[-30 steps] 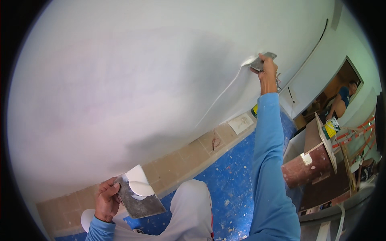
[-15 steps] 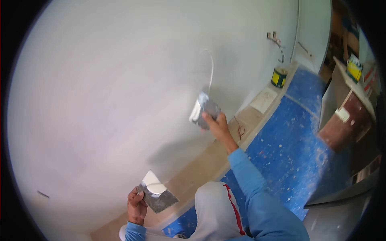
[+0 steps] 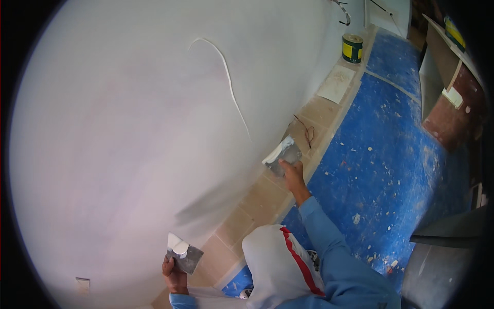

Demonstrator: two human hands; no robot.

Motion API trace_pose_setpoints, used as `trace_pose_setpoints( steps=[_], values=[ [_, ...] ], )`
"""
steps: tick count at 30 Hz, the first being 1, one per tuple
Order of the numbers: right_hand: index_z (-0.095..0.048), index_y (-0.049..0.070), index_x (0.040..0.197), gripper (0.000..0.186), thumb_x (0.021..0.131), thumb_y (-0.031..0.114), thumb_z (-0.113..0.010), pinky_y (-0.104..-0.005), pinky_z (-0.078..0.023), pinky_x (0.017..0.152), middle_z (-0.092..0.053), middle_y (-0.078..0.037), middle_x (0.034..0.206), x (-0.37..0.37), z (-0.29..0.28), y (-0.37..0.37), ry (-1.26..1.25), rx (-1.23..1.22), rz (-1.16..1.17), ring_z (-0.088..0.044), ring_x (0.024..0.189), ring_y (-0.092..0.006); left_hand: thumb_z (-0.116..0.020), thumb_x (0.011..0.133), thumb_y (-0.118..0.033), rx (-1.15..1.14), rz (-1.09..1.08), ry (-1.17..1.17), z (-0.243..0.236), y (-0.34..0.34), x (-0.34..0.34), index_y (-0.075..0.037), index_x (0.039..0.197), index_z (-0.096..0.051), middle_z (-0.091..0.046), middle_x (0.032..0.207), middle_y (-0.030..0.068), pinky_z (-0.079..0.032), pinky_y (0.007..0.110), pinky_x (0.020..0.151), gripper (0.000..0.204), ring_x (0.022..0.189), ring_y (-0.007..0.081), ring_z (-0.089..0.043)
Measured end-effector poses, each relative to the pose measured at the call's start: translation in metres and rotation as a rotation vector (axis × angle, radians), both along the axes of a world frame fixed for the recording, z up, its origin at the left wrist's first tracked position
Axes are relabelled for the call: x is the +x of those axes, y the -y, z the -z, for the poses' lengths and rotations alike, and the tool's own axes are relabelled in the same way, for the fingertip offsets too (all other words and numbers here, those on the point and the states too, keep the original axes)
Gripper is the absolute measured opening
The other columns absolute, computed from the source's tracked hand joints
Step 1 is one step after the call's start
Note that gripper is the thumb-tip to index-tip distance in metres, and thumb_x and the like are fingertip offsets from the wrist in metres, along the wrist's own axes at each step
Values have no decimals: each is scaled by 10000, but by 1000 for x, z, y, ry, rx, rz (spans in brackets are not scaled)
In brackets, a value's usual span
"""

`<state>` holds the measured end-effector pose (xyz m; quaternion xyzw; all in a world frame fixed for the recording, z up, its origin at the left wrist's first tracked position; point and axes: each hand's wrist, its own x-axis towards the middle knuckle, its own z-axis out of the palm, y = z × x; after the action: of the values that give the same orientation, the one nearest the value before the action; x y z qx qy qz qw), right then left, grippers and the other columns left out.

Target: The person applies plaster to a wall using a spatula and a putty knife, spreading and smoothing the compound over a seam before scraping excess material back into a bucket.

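Pale wall is bearing a white streak; near its foot, left hand is gripping a grey plate, right hand a grey blade, white paste facing up, presumably against dripping.

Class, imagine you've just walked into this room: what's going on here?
A person holds a flat grey scraper in each hand beside a pale wall. The left hand grips one scraper carrying a mound of white paste; the right hand grips a second scraper with paste along one edge. A thin, curved white streak runs down the wall, apart from both scrapers. Farther off, a green and yellow can stands near the wall.
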<state>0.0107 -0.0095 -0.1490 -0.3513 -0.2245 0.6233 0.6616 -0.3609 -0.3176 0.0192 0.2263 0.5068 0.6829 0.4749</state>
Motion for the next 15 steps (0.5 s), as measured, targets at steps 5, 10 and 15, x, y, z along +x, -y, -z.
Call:
trace_pose_setpoints(
  steps=[5, 10, 15],
  values=[
    [-625, -44, 942, 184, 882, 130, -643, -381, -465, 562, -647, -105, 794, 3, -2, -51, 519, 90, 120, -636, 672, -252, -642, 844, -129, 3, 45, -15, 3, -6, -2, 22, 1186, -574, -663, 1131, 136, -514, 419, 961, 380, 1043, 270, -648],
    [-598, -77, 1083, 268, 854, 63, -591, -474, -474, 793, -627, -255, 1022, -27, -17, -88, 980, 202, 636, -600, 939, -417, -654, 844, -141, -18, 25, -59, 5, 3, -11, 16, 1189, -574, -660, 1143, 132, -497, 414, 983, 387, 1066, 268, -636],
    [-576, -83, 1146, 337, 836, 51, -590, -479, -467, 861, -586, -281, 1127, -96, 5, -62, 1141, 369, 480, -560, 1097, -415, -659, 840, -145, -14, 21, -68, 12, -4, -14, 20, 1185, -575, -658, 1149, 131, -494, 417, 988, 392, 1064, 273, -636]
  ],
)
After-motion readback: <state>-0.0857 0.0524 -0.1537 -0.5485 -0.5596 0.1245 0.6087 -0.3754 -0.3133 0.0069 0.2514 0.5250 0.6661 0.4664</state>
